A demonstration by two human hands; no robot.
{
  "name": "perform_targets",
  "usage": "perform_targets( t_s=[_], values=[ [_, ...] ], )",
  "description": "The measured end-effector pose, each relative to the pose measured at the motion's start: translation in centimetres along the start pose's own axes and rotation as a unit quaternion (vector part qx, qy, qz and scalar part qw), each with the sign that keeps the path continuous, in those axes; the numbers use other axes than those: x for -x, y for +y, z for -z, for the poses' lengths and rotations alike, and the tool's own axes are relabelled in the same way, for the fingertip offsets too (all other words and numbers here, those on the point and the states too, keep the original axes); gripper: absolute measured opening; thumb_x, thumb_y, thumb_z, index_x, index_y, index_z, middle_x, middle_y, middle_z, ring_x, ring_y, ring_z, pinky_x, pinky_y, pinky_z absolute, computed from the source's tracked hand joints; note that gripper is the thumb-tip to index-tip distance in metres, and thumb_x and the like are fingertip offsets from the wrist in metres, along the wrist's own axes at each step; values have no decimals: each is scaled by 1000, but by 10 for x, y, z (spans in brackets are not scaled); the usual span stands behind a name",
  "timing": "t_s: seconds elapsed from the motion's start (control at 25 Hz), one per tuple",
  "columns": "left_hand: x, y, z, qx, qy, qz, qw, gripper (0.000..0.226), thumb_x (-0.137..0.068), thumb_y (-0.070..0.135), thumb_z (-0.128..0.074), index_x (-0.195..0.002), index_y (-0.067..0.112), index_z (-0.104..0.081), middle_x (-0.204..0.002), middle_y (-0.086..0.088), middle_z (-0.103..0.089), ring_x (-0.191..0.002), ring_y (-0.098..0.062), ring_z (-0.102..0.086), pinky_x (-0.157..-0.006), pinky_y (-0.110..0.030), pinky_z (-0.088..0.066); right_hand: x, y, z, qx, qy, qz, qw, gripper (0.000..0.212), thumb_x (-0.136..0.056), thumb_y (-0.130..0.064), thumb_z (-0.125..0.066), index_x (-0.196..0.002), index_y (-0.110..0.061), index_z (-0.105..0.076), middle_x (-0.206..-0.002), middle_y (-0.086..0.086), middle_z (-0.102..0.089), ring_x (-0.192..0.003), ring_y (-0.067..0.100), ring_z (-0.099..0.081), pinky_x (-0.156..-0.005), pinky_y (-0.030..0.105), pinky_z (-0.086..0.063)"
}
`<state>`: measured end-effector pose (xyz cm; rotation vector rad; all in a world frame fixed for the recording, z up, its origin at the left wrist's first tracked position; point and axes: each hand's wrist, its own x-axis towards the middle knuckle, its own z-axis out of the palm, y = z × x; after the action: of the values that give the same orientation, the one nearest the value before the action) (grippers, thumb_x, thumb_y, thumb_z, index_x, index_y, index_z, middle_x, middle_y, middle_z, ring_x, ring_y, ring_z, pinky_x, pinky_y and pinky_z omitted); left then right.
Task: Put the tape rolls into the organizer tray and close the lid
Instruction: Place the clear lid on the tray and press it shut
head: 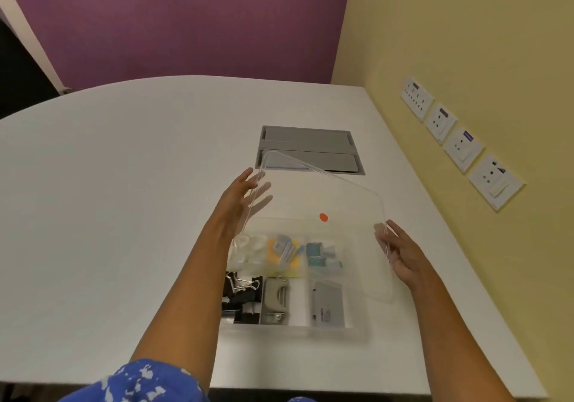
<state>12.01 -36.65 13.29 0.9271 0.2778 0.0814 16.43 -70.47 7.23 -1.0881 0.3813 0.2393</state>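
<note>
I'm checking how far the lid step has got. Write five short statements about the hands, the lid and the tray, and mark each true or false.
1. Both hands hold the clear lid. True: the left hand is at its left edge, the right hand at its right edge.
2. The lid is shut flat on the tray. False: it is tilted above the tray, with the near compartments uncovered.
3. The lid carries an orange dot. True.
4. Black binder clips lie in the near-right compartment. False: they are in the near-left one.
5. The tray stands on a white table. True.
</note>
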Motion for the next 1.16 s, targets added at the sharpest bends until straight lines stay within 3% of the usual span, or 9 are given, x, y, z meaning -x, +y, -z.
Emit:
perform_targets(
  t_s=[0.08,0.16,0.24,0.32,0.44,0.56,0.64,0.88,1.16],
  values=[
    [2,7,22,-143,24,13,989,49,-98,12,-50,-145,15,-36,-129,-6,-58,-102,-23,-66,-68,-30,-61,5,10,-12,78,7,-10,997,48,-97,7,-43,-142,-10,-40,-134,13,-55,-90,21,-70,-65,25,-64],
    [4,5,38,-307,44,-5,951,49,-99,20,-52,-145,17,-37,-117,-5,-62,-84,-19,-67,-51,-22,-59,13,21,-25,193,21,4,981,45,-98,-7,-51,-141,-18,-43,-126,6,-60,-85,21,-68,-58,25,-61],
    [6,-6,47,-404,77,-33,911,48,-100,22,-48,-146,17,-36,-111,-7,-65,-74,-20,-65,-48,-22,-58,21,34,-37,262,53,11,963,44,-97,-13,-55,-140,-18,-44,-117,8,-63,-77,23,-67,-54,25,-59],
    [9,-19,56,-451,131,-37,882,45,-101,20,-45,-145,16,-39,-112,-11,-68,-74,-24,-67,-61,-34,-62,25,47,-47,317,106,25,942,44,-98,-13,-52,-141,-14,-46,-120,15,-63,-80,28,-65,-62,33,-60],
    [11,-40,71,-531,177,-22,828,43,-101,18,-42,-143,19,-41,-122,-13,-66,-95,-34,-68,-87,-46,-57,31,64,-54,446,151,61,880,42,-101,-16,-47,-143,-12,-44,-131,18,-60,-93,31,-66,-83,45,-60],
    [16,-57,82,-590,187,-21,785,43,-101,17,-39,-143,20,-40,-136,-13,-57,-115,-35,-60,-94,-44,-51,35,72,-57,585,166,116,785,40,-103,-19,-43,-142,-11,-46,-139,14,-56,-119,34,-60,-98,43,-53],
    [15,-63,88,-619,193,-22,761,42,-100,18,-39,-142,18,-42,-139,-13,-54,-122,-33,-55,-96,-44,-49,33,74,-60,612,175,143,758,38,-103,-17,-43,-140,-10,-49,-139,14,-57,-122,33,-58,-99,41,-50],
    [7,-75,93,-631,175,-7,756,43,-98,18,-45,-141,16,-43,-143,-14,-45,-129,-32,-45,-102,-46,-44,24,80,-65,608,157,156,762,38,-99,-7,-48,-137,-6,-51,-136,18,-51,-124,33,-51,-101,42,-49],
    [-15,-77,95,-563,192,15,804,47,-99,17,-42,-145,10,-34,-147,-16,-42,-134,-35,-42,-108,-47,-38,-7,78,-67,505,178,110,837,37,-101,-11,-46,-136,-2,-51,-140,19,-53,-127,35,-52,-107,40,-43]
  ],
)
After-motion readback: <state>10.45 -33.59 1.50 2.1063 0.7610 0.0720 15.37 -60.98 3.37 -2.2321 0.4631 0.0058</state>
